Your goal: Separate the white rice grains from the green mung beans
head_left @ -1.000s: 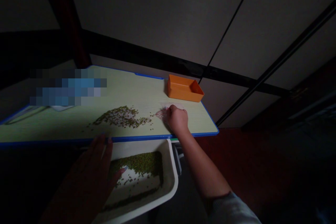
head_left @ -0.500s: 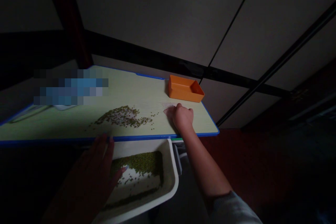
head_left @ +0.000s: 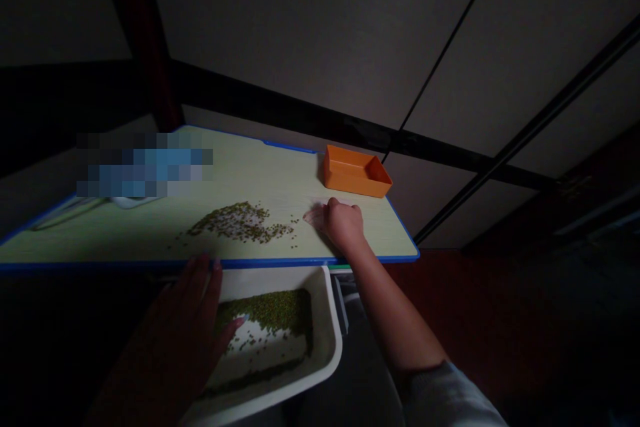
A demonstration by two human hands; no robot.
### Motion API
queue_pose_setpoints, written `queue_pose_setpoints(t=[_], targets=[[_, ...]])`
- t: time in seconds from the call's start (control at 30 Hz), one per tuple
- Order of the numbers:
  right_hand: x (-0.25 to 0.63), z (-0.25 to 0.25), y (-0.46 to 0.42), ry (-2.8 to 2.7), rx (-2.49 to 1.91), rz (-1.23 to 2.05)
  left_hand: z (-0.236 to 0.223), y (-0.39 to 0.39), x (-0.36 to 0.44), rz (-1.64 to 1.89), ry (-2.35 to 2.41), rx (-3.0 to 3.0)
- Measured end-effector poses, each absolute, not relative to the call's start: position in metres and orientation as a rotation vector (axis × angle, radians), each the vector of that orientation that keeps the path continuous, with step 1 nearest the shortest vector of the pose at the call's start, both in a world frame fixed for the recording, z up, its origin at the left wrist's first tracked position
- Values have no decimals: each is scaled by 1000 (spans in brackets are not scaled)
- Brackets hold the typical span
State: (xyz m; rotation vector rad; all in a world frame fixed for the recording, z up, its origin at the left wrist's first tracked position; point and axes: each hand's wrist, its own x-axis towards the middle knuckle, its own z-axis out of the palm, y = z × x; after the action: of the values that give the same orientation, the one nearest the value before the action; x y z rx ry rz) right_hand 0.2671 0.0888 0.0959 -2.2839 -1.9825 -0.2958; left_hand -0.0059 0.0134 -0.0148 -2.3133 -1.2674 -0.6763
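Atop the table, right hand clenches, contents unclear; left hand splays over tray.

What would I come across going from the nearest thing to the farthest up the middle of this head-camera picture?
White bin → blue front edge of the table → scattered small grains → orange box → large grey panels.

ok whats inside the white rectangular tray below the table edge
Small green grains are banked along the far side of the white rectangular tray, with others scattered nearer. The bare left hand covers its left part, so whatever lies there can't be seen.
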Motion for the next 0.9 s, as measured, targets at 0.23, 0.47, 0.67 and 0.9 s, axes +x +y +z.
queue_pose_setpoints(t=[0.23,0.47,0.67,0.9], targets=[[269,95,89,-1958,-2330,-282,-12,13,0,-778,-1298,-2301],[271,91,91,-1896,-2348,-293,-15,13,-1,-711,-1305,-2296],[275,89,94,-1820,-2374,-346,-10,12,-1,-777,-1263,-2280],[277,89,96,-1735,-2409,-347,-10,12,0,-770,-1299,-2299]])
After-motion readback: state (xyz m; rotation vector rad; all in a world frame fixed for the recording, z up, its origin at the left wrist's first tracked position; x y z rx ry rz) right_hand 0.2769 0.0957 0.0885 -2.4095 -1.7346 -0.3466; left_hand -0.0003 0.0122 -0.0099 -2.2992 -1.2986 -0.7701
